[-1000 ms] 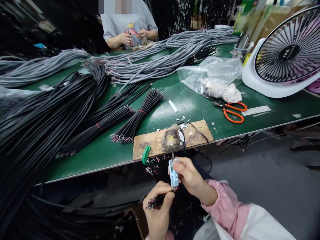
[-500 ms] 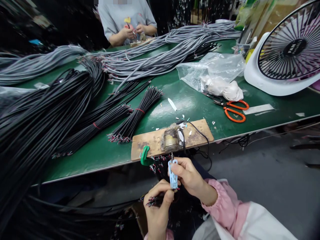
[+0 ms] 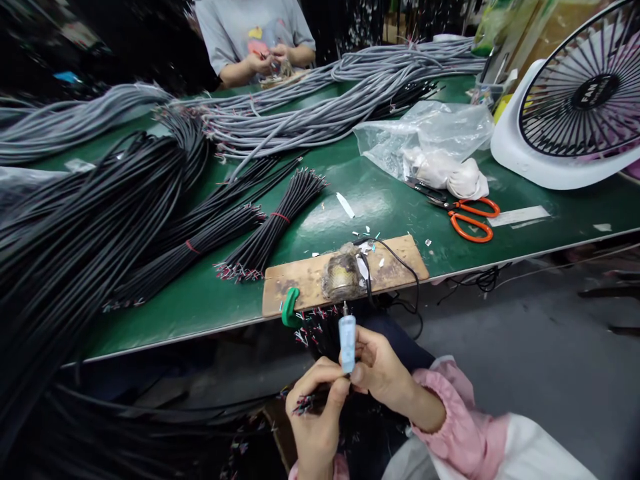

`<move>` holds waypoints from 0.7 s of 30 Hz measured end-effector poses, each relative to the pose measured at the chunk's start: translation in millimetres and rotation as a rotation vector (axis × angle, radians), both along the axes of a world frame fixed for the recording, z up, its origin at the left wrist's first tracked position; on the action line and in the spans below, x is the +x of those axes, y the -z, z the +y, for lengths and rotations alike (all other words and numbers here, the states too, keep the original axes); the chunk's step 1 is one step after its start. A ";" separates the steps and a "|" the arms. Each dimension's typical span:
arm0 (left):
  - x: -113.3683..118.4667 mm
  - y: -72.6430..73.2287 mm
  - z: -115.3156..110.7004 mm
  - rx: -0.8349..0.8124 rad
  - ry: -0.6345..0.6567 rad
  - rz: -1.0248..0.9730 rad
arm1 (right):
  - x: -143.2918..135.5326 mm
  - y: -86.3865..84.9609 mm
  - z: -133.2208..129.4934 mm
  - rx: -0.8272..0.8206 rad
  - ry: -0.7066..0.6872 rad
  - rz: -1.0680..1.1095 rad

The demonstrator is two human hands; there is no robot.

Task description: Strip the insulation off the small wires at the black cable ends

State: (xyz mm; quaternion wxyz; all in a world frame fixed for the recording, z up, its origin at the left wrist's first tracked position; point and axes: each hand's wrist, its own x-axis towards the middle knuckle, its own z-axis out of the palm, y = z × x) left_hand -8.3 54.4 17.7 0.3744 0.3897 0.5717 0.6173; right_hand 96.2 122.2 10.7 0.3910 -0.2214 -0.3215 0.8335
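Below the table edge, my left hand [image 3: 317,413] is closed around a small bunch of black wires with stripped coloured ends [image 3: 304,404]. My right hand [image 3: 383,367] is closed at the light blue tool [image 3: 347,343], whose thin metal tip points up toward the wooden board [image 3: 290,280]. The tool's lower end touches the fingertips of my left hand. On the board sits a round, grimy metal piece [image 3: 343,277] with a mesh-like surface. A green clamp [image 3: 290,308] grips the board's left end, and more wire ends [image 3: 320,327] hang beside it.
Black cable bundles [image 3: 280,220] and grey cables [image 3: 300,127] cover the left and back of the green table [image 3: 320,230]. Orange-handled scissors [image 3: 473,220], a plastic bag [image 3: 425,133] and a white fan [image 3: 530,153] are at the right. Another person [image 3: 255,40] works across the table.
The light blue tool has turned in my right hand, showing a different side. My right thumb has moved down to its lower end. The other person's hands have shifted slightly.
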 end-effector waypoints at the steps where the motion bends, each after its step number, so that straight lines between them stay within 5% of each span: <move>1: 0.5 -0.3 0.2 0.005 -0.001 -0.006 | -0.5 0.8 -0.9 -0.002 0.002 0.005; 9: 3.2 -3.6 -14.5 -0.018 -0.008 0.044 | 5.0 5.4 -15.0 -0.003 0.009 -0.007; 16: -0.2 17.7 -42.1 -0.067 0.050 0.135 | 26.6 7.9 -34.2 0.233 -0.034 -0.263; 21: 11.8 34.0 -58.4 -0.008 -0.169 0.321 | 38.7 23.5 -34.3 0.302 0.125 -0.452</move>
